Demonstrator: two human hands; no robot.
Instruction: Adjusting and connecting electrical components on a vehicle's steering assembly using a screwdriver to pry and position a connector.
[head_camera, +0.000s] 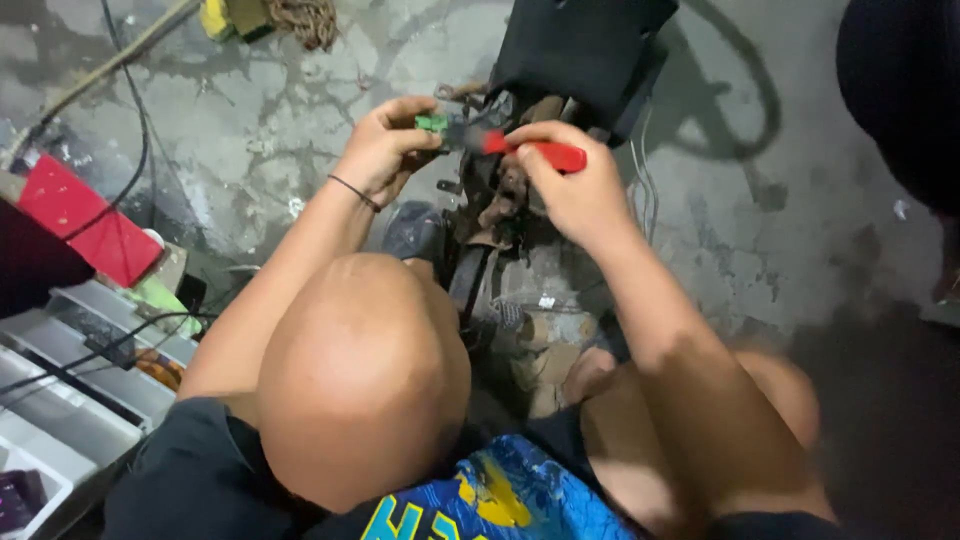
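Floor: stained concrete floor (250, 130), my knees over it.
Machine: dark motorcycle part (500, 200) between my hands.
Trays: grey trays (70, 400) at left, contents unclear.
Right grip: right hand (575, 190) closed around red-handled screwdriver (540, 153).
Left grip: left hand (385, 145) pinching green connector (432, 123).

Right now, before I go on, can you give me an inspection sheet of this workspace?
Surface: stained, cracked grey concrete floor.
Job's things: small green plastic connector pinched in the left hand; red-handled tool, tip toward the connector; dark, grimy machine frame beneath.
Clutter: red box, white plastic compartment tray, frayed brown rope, yellow object.
Grippers: left hand closed on the connector; right hand closed on the tool.
Cables: black cable across the floor; thin pale wires by the frame.
Surroundings: dark rounded shape at upper right, unclear.
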